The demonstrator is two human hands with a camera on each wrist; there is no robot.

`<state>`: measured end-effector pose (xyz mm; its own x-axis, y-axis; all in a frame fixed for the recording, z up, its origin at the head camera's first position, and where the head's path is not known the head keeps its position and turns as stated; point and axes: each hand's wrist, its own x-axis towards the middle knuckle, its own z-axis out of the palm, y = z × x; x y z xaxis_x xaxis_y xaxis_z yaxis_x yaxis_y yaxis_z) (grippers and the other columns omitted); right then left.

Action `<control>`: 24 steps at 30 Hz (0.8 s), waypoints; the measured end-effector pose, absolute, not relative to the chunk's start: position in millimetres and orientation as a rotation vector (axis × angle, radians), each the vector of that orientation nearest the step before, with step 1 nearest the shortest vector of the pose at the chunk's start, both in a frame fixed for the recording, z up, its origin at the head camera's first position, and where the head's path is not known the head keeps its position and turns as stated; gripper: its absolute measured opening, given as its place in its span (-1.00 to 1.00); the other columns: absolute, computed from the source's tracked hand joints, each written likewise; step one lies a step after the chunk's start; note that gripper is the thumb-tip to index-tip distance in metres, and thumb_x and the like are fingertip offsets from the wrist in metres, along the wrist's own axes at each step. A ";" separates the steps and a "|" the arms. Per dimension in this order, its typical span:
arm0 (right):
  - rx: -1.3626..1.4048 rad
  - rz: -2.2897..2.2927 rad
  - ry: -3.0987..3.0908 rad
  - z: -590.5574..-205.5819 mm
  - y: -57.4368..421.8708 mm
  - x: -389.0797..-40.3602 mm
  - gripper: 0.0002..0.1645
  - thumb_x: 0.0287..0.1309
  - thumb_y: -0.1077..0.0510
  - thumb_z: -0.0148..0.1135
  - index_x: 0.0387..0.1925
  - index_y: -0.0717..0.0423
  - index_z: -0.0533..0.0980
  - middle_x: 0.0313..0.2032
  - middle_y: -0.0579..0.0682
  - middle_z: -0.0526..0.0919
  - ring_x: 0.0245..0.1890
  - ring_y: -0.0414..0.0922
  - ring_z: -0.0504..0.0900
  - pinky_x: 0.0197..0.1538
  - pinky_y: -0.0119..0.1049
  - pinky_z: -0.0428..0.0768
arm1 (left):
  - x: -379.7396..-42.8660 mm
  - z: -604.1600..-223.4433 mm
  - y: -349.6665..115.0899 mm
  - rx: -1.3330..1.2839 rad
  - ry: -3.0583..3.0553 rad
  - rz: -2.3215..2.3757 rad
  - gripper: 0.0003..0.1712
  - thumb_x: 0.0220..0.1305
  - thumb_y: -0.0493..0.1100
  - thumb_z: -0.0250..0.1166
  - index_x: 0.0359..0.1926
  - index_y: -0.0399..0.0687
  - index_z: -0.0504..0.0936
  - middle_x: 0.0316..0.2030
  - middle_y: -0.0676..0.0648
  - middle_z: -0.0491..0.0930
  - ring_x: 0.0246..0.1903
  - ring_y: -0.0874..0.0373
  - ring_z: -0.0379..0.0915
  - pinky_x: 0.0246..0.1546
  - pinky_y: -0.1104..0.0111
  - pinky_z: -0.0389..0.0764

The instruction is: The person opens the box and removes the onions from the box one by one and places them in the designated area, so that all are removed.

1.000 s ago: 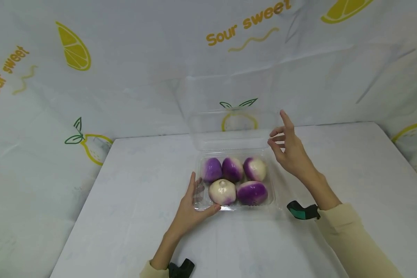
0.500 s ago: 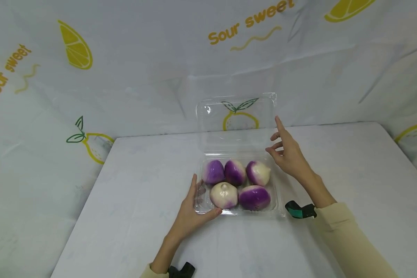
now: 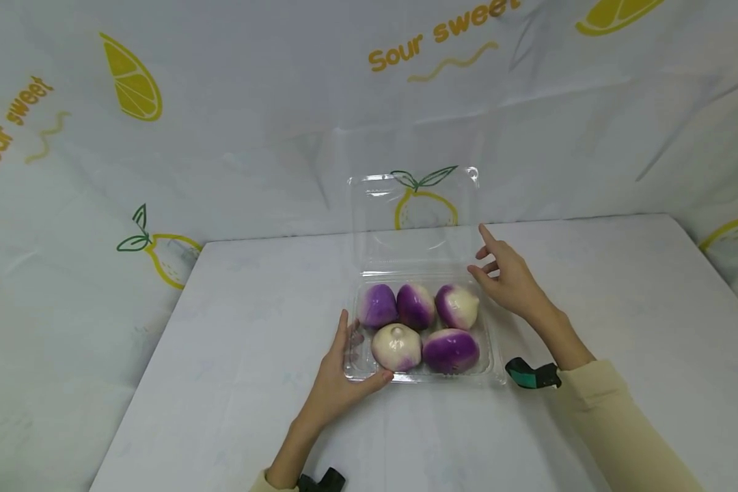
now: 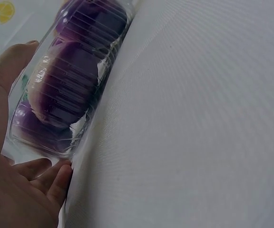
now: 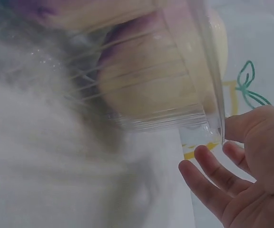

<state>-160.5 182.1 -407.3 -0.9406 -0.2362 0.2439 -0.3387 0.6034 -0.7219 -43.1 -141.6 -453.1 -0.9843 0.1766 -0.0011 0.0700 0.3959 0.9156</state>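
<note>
A clear plastic clamshell box [image 3: 492,365] stands mid-table in the head view, its lid [image 3: 375,239] raised at the back. Several purple-and-white turnips [image 3: 451,351] lie in its base in two rows. My left hand [image 3: 338,386] holds the front left corner, thumb on the front rim and fingers along the left side. Ribbed plastic and turnips [image 4: 65,85] show beside that hand in the left wrist view. My right hand [image 3: 513,280] is at the back right corner near the hinge, fingers loosely extended. In the right wrist view, its thumb [image 5: 239,126] is at the box's rim.
The box stands on a white table [image 3: 252,328]. Behind it hangs a white sheet [image 3: 252,137] printed with lemons and lettering. A dark wrist device [image 3: 531,374] sits below the right wrist, another [image 3: 322,480] beside the left sleeve.
The lid's far edge now appears higher, and the box has shifted slightly toward me. My right hand has moved slightly down and left toward the hinge. My left hand keeps its hold.
</note>
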 end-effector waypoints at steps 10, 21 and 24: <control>0.386 1.270 -2.731 -414.2 185.4 -146.7 -0.24 0.39 0.25 0.18 0.51 0.37 0.17 -0.02 0.38 0.56 -0.09 0.31 0.70 -0.06 0.12 0.73 | -37.7 -453.6 -143.7 0.224 2.544 1.656 0.47 -0.01 0.06 0.62 0.66 0.00 -0.24 0.57 -0.17 0.19 0.49 -0.14 0.27 0.40 -0.14 0.39; 0.386 1.317 -2.651 -410.1 189.0 -127.9 -0.40 0.33 0.25 0.29 0.36 0.31 0.43 0.04 0.38 0.56 -0.05 0.33 0.69 -0.06 0.16 0.71 | -37.7 -453.5 -143.4 0.208 2.539 1.664 0.48 -0.03 0.05 0.64 0.66 0.02 -0.23 0.56 -0.16 0.20 0.52 -0.14 0.20 0.46 -0.20 0.27; 0.403 1.321 -2.615 -408.3 187.8 -124.3 -0.43 0.31 0.24 0.31 0.32 0.28 0.47 0.05 0.36 0.58 -0.01 0.31 0.65 -0.02 0.20 0.69 | -37.5 -452.8 -143.4 0.205 2.540 1.658 0.48 -0.03 0.06 0.64 0.66 0.02 -0.23 0.57 -0.16 0.20 0.54 -0.14 0.16 0.48 -0.21 0.22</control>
